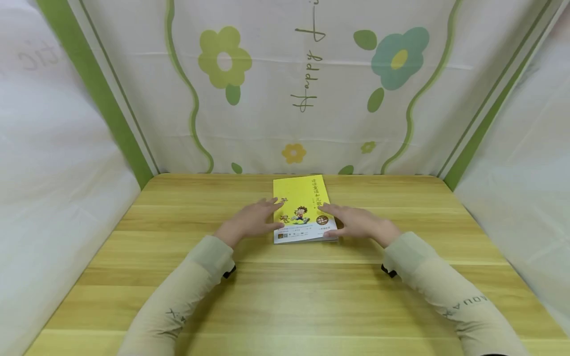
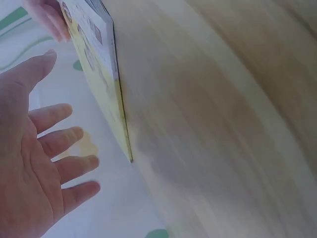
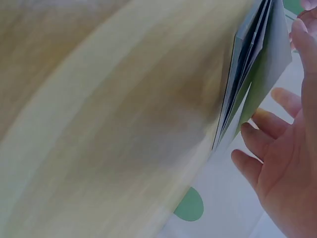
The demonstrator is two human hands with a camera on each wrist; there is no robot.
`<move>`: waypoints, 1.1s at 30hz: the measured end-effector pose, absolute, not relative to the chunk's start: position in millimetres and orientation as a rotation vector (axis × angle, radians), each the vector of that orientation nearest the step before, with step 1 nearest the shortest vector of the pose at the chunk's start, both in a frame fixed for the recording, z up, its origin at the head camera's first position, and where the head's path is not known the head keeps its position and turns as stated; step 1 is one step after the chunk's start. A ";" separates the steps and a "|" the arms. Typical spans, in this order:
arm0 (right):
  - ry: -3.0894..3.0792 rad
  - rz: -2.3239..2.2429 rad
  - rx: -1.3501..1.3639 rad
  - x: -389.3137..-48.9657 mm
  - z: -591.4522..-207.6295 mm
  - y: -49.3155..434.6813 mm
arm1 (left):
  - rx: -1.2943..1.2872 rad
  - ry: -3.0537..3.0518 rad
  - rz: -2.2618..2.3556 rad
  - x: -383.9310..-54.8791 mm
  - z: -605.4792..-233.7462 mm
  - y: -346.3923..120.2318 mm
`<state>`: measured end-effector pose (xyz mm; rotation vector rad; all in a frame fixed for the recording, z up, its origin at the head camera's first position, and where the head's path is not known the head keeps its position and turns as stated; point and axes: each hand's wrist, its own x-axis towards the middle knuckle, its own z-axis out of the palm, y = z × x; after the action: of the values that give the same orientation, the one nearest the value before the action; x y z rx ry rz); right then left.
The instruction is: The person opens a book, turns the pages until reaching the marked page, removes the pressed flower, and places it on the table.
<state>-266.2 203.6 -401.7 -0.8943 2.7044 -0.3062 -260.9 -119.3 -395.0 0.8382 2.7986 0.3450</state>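
A thin paperback book (image 1: 296,190) with a yellow and white cover lies at the back middle of the table, cartoon children and dark characters printed on it. My left hand (image 1: 254,218) is over its left edge, fingers spread and loosely bent, gripping nothing. In the left wrist view that hand (image 2: 34,148) hovers apart from the book (image 2: 99,54). On the other side, my right hand (image 1: 358,222) reaches over the right edge with fingers extended. The right wrist view shows its fingertips (image 3: 247,130) close by the slightly parted pages (image 3: 242,69); whether they touch, I cannot tell.
The wood-grain table (image 1: 307,296) runs back to a white cloth (image 1: 267,123) printed with flowers and lettering. White fabric walls (image 1: 58,163) with green borders stand on the left and right.
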 end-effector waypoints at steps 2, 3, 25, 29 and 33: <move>2.696 -0.305 -0.899 -264.7 -402.3 203.7 | 0.845 2.780 0.370 -259.8 -394.1 -116.5; 2.694 -0.304 -0.908 -264.1 -402.8 203.6 | 0.845 2.772 0.378 -259.4 -393.9 -114.6; 2.622 -0.327 -1.010 -263.0 -409.0 201.9 | 0.925 2.603 0.304 -249.9 -400.2 -77.8; 2.605 -0.342 -1.019 -263.6 -408.4 202.8 | 0.942 2.605 0.291 -250.0 -401.9 -75.8; 2.582 -0.368 -1.019 -265.3 -407.5 203.7 | 0.933 2.615 0.279 -249.4 -402.8 -73.3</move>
<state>-265.3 203.7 -407.5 -1.0193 2.5824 -0.3680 -249.4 -73.3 -402.8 0.9334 2.6149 0.2793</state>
